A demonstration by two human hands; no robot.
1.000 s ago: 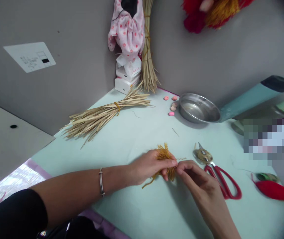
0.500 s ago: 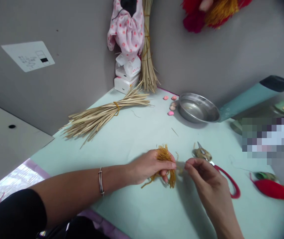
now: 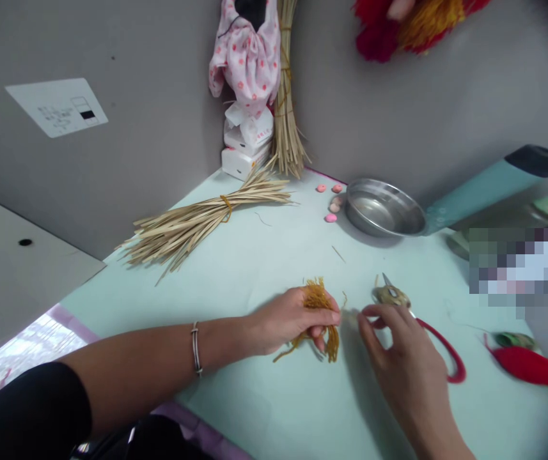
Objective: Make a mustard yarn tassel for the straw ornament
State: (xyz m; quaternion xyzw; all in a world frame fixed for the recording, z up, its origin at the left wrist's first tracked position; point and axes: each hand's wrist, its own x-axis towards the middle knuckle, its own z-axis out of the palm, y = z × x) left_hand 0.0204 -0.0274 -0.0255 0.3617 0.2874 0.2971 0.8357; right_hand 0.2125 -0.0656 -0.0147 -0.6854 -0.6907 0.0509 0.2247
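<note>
My left hand [image 3: 286,321] is closed round a small bundle of mustard-yellow yarn [image 3: 320,300], pinching it against the pale green table [image 3: 264,268]. Loose yarn ends hang out below the fingers. My right hand [image 3: 396,348] sits just right of the bundle, with thumb and forefinger curled over the red handles of the scissors [image 3: 427,342] that lie on the table. Whether it grips the handles is unclear. The scissors' blades point away from me.
A tied straw bundle [image 3: 197,220] lies at the back left. A steel bowl [image 3: 383,209] and several pink beads [image 3: 330,218] sit at the back. White boxes [image 3: 247,144], upright straw and pink cloth stand in the corner. A red tassel [image 3: 527,365] lies at the right.
My right hand let go of the yarn strand at the bundle and moved right, onto the scissors' handles. My left hand kept its hold on the yarn.
</note>
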